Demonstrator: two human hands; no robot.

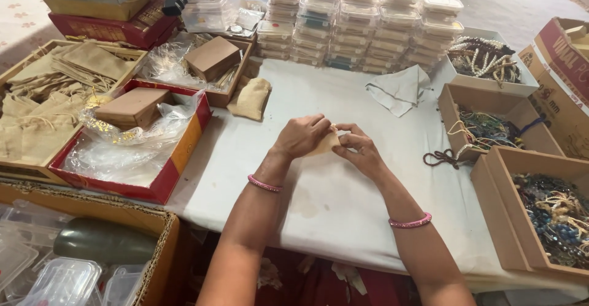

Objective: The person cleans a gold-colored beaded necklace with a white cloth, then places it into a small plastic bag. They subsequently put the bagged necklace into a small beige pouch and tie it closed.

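My left hand (302, 135) and my right hand (359, 149) meet over the middle of the white cloth-covered table (319, 208). Together they pinch a small beige cloth pouch (327, 141), which is mostly hidden by the fingers. Each wrist wears a pink bangle. Another beige pouch (253, 97) lies flat on the table, up and to the left of my hands.
Stacks of clear plastic boxes (362, 24) line the back. A red tray (132, 140) with plastic wrap and a brown box sits left, beside a tray of beige pouches (49, 97). Cardboard boxes of beaded jewellery (552, 214) stand right. A grey cloth (399, 90) lies behind.
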